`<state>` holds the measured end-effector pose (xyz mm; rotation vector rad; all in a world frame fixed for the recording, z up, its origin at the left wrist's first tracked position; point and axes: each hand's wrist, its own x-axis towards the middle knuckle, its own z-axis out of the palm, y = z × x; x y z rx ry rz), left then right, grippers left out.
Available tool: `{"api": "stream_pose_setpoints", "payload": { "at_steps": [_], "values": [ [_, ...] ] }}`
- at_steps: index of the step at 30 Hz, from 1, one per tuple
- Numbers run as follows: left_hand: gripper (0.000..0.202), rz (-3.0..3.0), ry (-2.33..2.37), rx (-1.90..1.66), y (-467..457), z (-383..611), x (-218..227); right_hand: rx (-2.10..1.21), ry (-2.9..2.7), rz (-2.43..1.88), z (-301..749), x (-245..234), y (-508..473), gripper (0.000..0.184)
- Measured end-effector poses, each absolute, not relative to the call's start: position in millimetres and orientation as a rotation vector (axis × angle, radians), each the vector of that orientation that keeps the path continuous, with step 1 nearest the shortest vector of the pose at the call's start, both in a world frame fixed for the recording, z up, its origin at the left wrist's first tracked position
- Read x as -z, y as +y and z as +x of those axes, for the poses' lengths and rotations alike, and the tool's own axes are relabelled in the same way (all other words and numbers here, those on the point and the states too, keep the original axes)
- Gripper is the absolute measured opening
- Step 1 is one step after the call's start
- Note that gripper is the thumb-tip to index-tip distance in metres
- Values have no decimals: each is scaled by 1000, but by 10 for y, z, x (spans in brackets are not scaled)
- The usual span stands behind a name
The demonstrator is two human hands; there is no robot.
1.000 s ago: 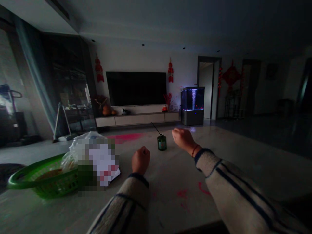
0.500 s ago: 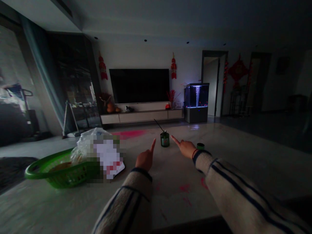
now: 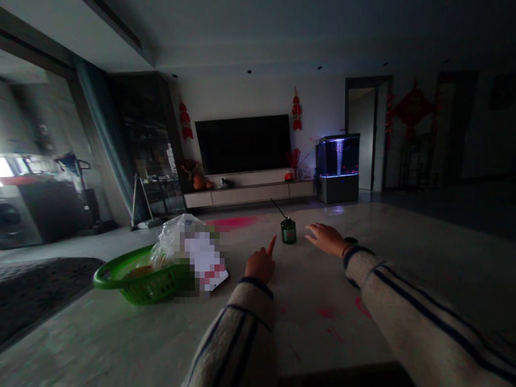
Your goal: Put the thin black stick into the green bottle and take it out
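A small dark green glass bottle point(image 3: 288, 232) stands upright on the table, with a thin dark stick point(image 3: 277, 207) leaning out of its neck; it looks like a reed diffuser. To its near left, my left hand point(image 3: 260, 264) points with its index finger stretched out and its other fingers curled; it holds nothing and does not touch the bottle. My right hand point(image 3: 327, 238) is to the right of the bottle, fingers loosely stretched towards it, apart from it and holding nothing. Behind my right wrist, a dark round cap or small container point(image 3: 351, 241) is partly hidden.
On the left of the table point(image 3: 306, 301) is a green plastic basket point(image 3: 121, 279) with a clear plastic bag point(image 3: 171, 239) in it. Beside it, a light, blurred-out item point(image 3: 203, 258) leans. Pink marks stain the tabletop. Beyond are a television point(image 3: 244, 144) and a lit aquarium point(image 3: 337, 156).
The view has turned left, so everything sits further right. My right hand has gone from pointing with its index finger to loosely stretched fingers. My left hand still points.
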<state>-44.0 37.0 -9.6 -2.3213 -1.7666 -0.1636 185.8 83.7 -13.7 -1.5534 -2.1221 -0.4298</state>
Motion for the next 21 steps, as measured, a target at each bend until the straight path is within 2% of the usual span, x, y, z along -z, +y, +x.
{"api": "stream_pose_setpoints", "payload": {
  "at_steps": [2, 5, 11, 21],
  "values": [
    [52, -2354, -1776, 151, 373, -446, 101, 317, -2040, -1519, 1786, 68, 943, 31],
    [37, -2391, -1775, 150, 393, -463, 115, 134, -1885, -1531, 1632, -67, 1154, 28],
    [35, -2378, -1861, 196, 425, -489, 173, -64, -1741, -1583, 1239, -197, 1499, 28],
    [37, -2439, -1916, 250, 439, -454, 174, 54, -1622, -1792, 1052, -256, 1574, 27]
  ]
}}
